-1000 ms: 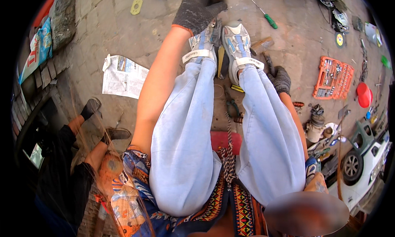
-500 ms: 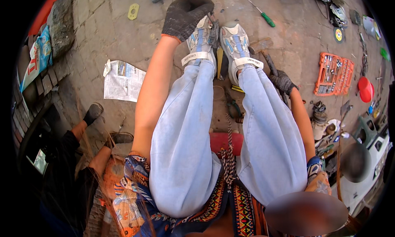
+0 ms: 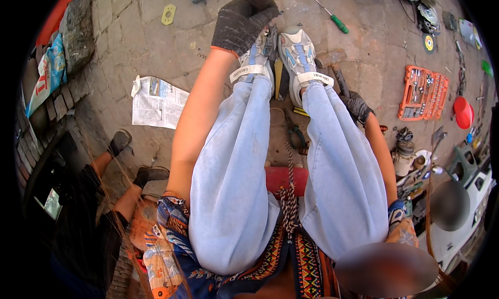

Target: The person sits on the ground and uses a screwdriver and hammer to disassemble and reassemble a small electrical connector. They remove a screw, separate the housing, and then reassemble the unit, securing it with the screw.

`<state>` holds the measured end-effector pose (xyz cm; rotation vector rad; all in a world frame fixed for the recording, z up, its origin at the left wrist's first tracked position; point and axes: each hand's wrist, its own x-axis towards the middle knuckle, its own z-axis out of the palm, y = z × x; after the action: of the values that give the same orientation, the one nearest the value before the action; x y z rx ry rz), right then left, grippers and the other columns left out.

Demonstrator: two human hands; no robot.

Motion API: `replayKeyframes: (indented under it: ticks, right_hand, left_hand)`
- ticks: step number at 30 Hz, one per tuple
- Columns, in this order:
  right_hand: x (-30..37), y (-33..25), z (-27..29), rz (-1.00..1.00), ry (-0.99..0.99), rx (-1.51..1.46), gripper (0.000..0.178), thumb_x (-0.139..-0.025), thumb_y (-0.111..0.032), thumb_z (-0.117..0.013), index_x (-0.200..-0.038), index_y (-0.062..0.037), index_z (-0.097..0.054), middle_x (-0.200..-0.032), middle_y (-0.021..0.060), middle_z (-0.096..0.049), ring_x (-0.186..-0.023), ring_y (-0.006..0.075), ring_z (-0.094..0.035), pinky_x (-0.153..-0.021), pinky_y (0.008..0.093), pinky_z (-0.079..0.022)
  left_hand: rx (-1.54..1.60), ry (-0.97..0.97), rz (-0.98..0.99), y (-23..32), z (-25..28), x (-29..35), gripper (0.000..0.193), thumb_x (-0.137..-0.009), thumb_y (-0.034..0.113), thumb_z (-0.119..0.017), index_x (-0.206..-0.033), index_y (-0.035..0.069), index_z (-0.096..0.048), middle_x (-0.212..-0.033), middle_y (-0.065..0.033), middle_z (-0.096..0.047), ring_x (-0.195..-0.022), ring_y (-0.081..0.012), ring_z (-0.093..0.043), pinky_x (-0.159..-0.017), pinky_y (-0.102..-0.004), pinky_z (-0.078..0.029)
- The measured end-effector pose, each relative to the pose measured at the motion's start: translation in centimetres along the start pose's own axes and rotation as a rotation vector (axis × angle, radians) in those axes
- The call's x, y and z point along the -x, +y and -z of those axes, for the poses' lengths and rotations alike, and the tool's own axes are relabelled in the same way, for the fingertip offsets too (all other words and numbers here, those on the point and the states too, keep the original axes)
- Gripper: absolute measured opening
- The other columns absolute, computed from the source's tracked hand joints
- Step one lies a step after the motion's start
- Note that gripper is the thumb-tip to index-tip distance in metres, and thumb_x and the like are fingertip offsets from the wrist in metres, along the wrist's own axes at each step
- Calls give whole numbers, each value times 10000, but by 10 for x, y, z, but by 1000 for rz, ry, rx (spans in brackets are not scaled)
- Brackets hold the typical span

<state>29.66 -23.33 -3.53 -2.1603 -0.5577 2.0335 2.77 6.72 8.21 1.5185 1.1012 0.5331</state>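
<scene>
1. The paved ground [image 3: 374, 39] carries everything; tools lie mostly toward its right edge.
2. Two legs in pale blue jeans [image 3: 231, 184] stretch toward the ground's far edge, ending in a left shoe [image 3: 254, 57] and a right shoe [image 3: 298, 52].
3. The left forearm [image 3: 200, 112] reaches nearly straight along the outside of its leg. The gloved left hand [image 3: 244, 21] is over the left shoe's toe, near the far edge, palm turned inward and fingers bent; I cannot tell whether they are clamped on anything.
4. The right forearm [image 3: 381, 156] runs outside the other leg, slanting inward. The gloved right hand [image 3: 357, 107] is low beside the ankle, its fingers wrapped round the handle of a hammer [image 3: 341, 82].
5. A newspaper [image 3: 156, 101] lies toward the ground's left edge.
6. An orange tool case [image 3: 443, 92] lies open near the right edge.
7. The hammer slants away from the hand, its head just beside the right shoe.
8. A green-handled screwdriver [image 3: 340, 24] lies toward the far edge, beyond the hammer.
9. A flat yellow plate [image 3: 168, 14] lies near the far left corner.
</scene>
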Motion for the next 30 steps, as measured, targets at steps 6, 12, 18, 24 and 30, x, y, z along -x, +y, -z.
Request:
replayKeyframes:
  ticks: [6,12,18,24,30]
  right_hand:
    - [11,-1,-4,17,64,-74,237,-854,-287,-626,-817,-59,-573,-607,21,-534,-458,127,-459,-414,294,-375]
    - [54,-29,-18,164,268,86,269,-858,-291,-631,-853,-24,-600,-630,36,-550,-559,129,-513,-517,289,-420]
    - [108,-50,-27,365,344,-190,305,-865,-318,-668,-919,-23,-613,-657,40,-577,-639,128,-538,-604,277,-447]
    - [139,-83,-28,396,316,-345,435,-973,-467,-443,-899,-64,-588,-583,-22,-489,-476,77,-420,-446,241,-335]
    - [184,-160,-20,542,397,-217,390,-956,-461,-492,-897,-84,-571,-607,-43,-478,-485,42,-425,-417,206,-338]
  left_hand:
    - [-31,20,17,15,-8,2,66,-789,55,-691,-822,28,-641,-740,-35,-633,-677,-104,-562,-639,-279,-470]
    - [-7,13,16,10,-10,1,94,-792,82,-699,-829,28,-632,-706,-28,-616,-654,-96,-544,-619,-279,-459]
    - [-151,23,-116,1,-11,-8,215,-795,220,-715,-889,41,-639,-767,-77,-626,-698,-164,-585,-645,-315,-475]
    - [-281,50,-155,-10,-17,-17,359,-793,315,-706,-1062,80,-670,-1016,-125,-693,-941,-254,-662,-849,-358,-498]
    - [-329,76,-147,-8,-22,-19,392,-775,259,-716,-1104,60,-639,-1012,-156,-684,-948,-291,-656,-833,-369,-502]
